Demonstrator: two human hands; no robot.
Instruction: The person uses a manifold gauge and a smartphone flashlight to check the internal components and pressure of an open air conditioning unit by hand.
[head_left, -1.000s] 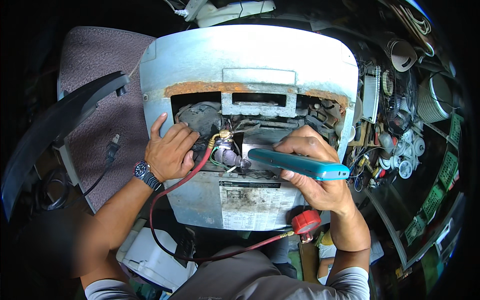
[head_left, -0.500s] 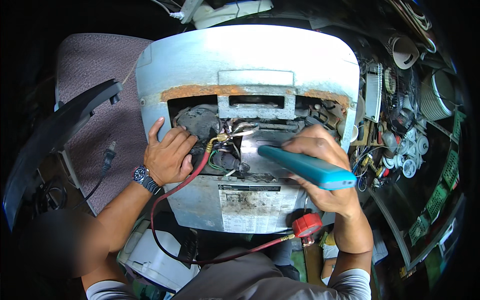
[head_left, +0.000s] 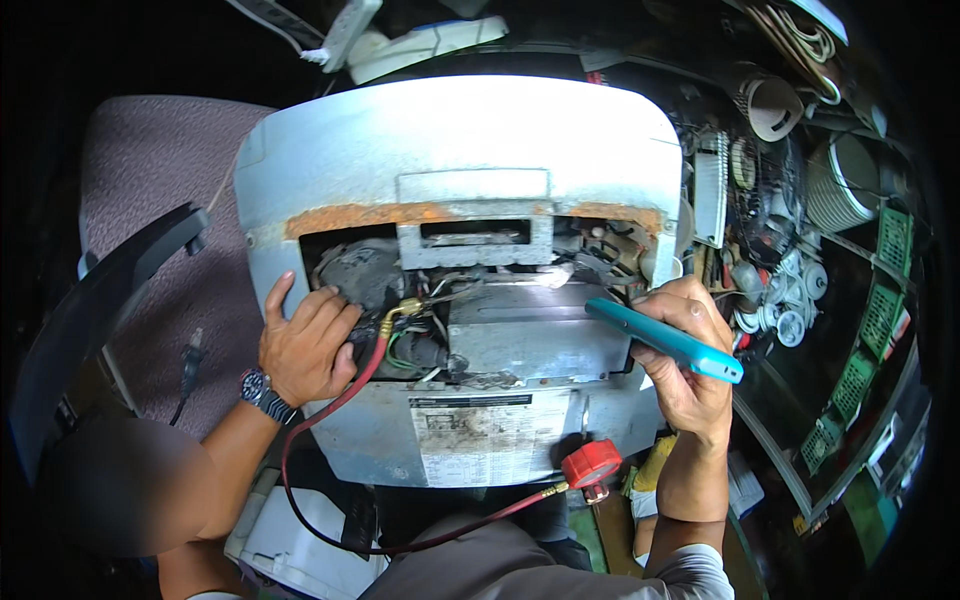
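Note:
A slim teal phone (head_left: 665,338), tilted edge-on, is in my right hand (head_left: 690,350), its fingers closed around the near part. A bright patch of light falls on the thin pipes beyond the phone's far end. My left hand (head_left: 310,345) lies with fingers spread over the left edge of an opening in a pale appliance body (head_left: 460,135). Inside the opening are a dark rounded compressor (head_left: 365,275), wires and a grey metal box (head_left: 540,335). A red hose (head_left: 345,395) joins a brass fitting (head_left: 405,308) there and runs to a red gauge (head_left: 592,463).
A purple textured mat (head_left: 165,180) lies to the left, with a black plug (head_left: 192,360) on it. Baskets, a white bucket (head_left: 848,185), cables and small white parts (head_left: 795,300) crowd the right. A white container (head_left: 295,530) stands near my legs.
My right hand has moved the phone right, away from the metal box, and the light has shifted to the pipes. The whole view has shifted slightly. My left hand stays on the edge.

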